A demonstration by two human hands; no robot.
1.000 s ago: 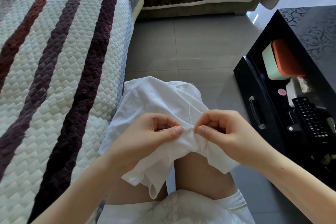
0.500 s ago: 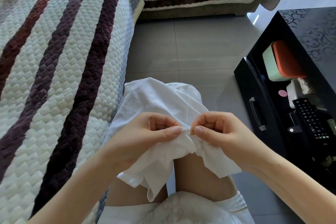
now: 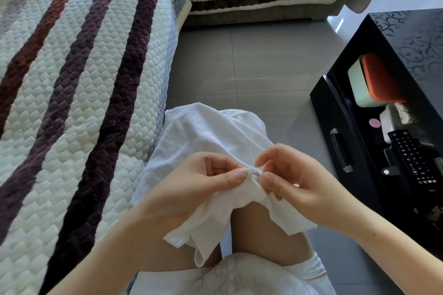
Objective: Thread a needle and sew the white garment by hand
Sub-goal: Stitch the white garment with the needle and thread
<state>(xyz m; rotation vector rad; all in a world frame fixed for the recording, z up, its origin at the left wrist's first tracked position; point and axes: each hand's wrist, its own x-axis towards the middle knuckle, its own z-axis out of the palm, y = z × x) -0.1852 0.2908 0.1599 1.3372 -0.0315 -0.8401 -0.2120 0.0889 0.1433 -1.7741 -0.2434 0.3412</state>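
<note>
Here, the quilted cream-and-purple striped sofa cover (image 3: 84,103) borders the left, and grey tile floor (image 3: 263,67) spreads rightward. The crumpled white cotton garment (image 3: 203,132) drapes both knees. I see the left hand (image 3: 191,187) pinching its fold and the right hand (image 3: 304,179) gripping cloth, forefinger (image 3: 266,157) lifted. The thin steel needle (image 3: 251,171) sits stitched between them, possibly touching the right thumb.
</note>
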